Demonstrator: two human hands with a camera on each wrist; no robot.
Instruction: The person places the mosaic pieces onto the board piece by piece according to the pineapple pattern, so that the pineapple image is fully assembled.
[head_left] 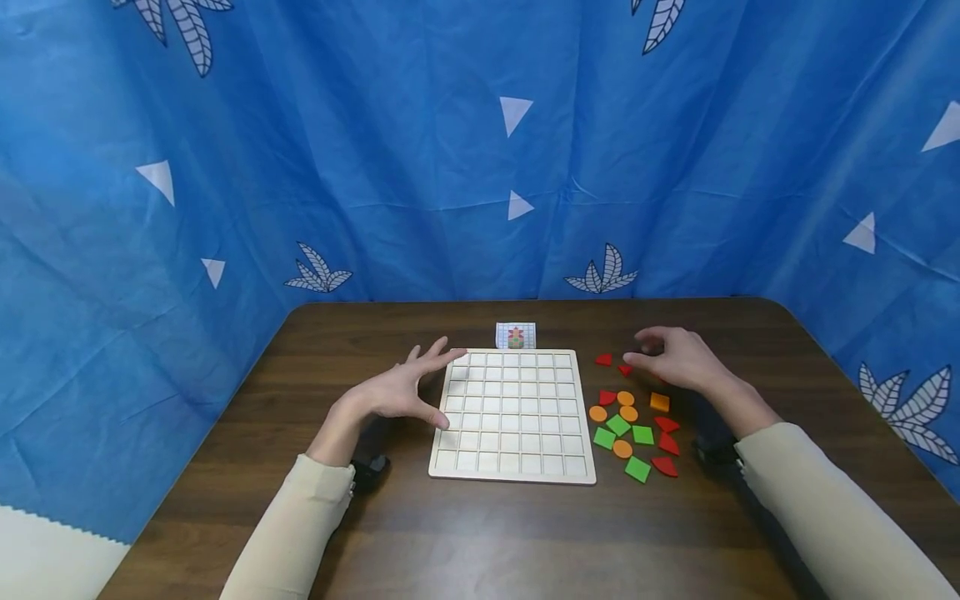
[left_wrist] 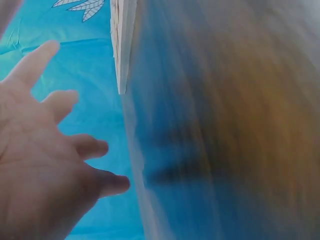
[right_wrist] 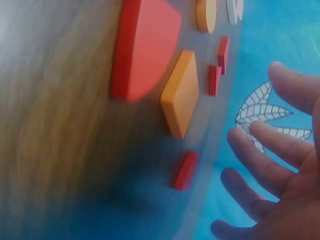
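A pale wooden grid board (head_left: 517,417) with square cells lies flat on the table. My left hand (head_left: 397,390) is at its left edge, fingers spread, thumb and index finger reaching to the board's side; nothing is held. In the left wrist view the fingers of the left hand (left_wrist: 55,140) are apart, beside the board's corner (left_wrist: 122,50). Over the far part of the loose pieces hovers my right hand (head_left: 671,357), its fingers relaxed and holding nothing. Near its fingertips lies a small red piece (head_left: 625,370). The right wrist view shows an orange square (right_wrist: 181,95) and a red quarter-round piece (right_wrist: 147,47) on the table.
Right of the board lie several green squares (head_left: 642,435), orange discs (head_left: 622,448) and red pieces (head_left: 664,467). A small printed pattern card (head_left: 516,336) touches or nearly touches the board's far edge. Behind the brown table (head_left: 480,533) hangs a blue patterned curtain (head_left: 420,167).
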